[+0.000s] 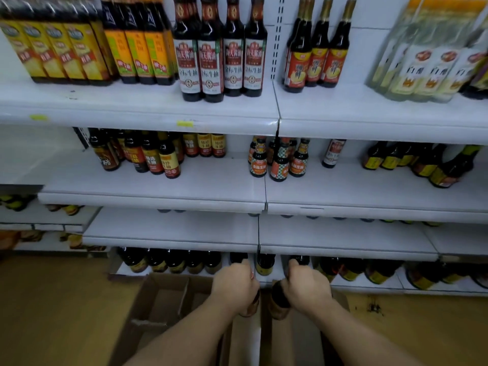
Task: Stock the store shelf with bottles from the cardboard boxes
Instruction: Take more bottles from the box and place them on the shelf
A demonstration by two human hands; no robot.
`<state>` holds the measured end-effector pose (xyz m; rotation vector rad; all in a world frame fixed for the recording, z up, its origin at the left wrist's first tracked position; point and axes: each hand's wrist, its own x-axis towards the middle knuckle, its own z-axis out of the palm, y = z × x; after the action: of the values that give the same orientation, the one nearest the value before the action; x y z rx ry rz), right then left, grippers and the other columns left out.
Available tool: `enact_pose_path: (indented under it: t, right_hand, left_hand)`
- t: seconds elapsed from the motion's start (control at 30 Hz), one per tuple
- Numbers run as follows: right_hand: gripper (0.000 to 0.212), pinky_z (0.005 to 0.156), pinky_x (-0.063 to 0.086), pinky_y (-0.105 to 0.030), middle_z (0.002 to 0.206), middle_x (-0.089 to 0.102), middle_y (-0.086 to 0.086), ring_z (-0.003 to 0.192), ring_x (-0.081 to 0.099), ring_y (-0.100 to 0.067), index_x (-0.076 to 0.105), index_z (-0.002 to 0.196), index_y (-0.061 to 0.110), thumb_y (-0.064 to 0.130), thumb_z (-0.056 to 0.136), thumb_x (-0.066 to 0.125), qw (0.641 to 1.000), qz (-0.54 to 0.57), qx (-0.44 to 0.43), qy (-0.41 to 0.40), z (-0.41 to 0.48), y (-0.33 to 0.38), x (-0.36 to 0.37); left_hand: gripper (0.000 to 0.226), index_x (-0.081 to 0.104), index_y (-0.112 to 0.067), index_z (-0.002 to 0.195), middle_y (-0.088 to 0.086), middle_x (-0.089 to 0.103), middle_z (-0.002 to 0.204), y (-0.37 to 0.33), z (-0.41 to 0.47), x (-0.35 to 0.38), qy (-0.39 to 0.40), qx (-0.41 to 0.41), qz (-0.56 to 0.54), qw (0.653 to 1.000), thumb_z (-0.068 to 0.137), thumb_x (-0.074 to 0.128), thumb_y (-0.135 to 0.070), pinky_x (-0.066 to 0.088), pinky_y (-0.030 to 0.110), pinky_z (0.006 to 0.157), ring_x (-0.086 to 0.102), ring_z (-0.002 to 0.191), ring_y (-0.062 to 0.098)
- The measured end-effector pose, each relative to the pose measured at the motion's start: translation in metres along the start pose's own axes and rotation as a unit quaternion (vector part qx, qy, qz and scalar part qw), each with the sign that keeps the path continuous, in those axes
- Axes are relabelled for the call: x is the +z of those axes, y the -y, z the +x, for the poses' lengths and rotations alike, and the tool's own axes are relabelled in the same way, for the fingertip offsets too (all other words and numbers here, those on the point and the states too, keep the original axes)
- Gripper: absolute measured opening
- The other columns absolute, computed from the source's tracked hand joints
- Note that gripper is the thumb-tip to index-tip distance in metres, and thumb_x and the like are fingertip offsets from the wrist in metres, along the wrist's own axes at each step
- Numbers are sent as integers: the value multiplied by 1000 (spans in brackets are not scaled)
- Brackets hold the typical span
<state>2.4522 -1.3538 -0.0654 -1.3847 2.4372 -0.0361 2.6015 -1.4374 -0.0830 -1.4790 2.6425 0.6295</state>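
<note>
Right now I have both hands above the far end of the cardboard box (163,299), each curled tight around a dark bottle. My left hand (235,286) grips the left bottle (254,305) near its top, and my right hand (307,289) grips the right bottle (279,299) the same way. Both bottles look roughly upright, bases hanging toward the box, though I see them from above. The bottom shelf (369,287) lies just beyond the box, straight ahead of both hands, with a row of dark bottles (184,262) standing on it. Neither hand looks clearly nearer. I judge the next move is a short push forward, bases first.
</note>
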Motion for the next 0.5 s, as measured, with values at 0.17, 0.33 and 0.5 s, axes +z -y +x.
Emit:
enact_pose_path:
  t: [0.17, 0.33, 0.5]
  right_hand:
    - [16, 71, 43, -34, 109, 66, -6, 101, 65, -29, 41, 102, 20, 34, 99, 49, 1000, -7, -2, -9, -14, 13, -38]
    - [20, 80, 48, -35, 115, 65, -8, 106, 62, -29, 46, 99, 21, 39, 98, 53, 1000, 0, -4, -26, -22, 24, -81]
    - [23, 68, 44, -32, 100, 61, -4, 93, 60, -26, 50, 97, 20, 41, 97, 59, 998, -9, -17, -63, -32, 37, -127]
  left_hand:
    - [26, 58, -18, 112, 6, 70, 108, -7, -14, -34, -41, 24, 18, 999, 98, 52, -39, 52, 38, 82, 67, 102, 31]
    - [23, 58, -18, 109, 3, 67, 103, -13, -23, -75, -50, 43, -2, 998, 99, 54, -39, 57, 40, 88, 66, 99, 28]
    - [21, 61, -18, 104, 5, 65, 102, -23, -28, -120, -76, 57, 11, 995, 95, 58, -37, 57, 41, 88, 65, 98, 29]
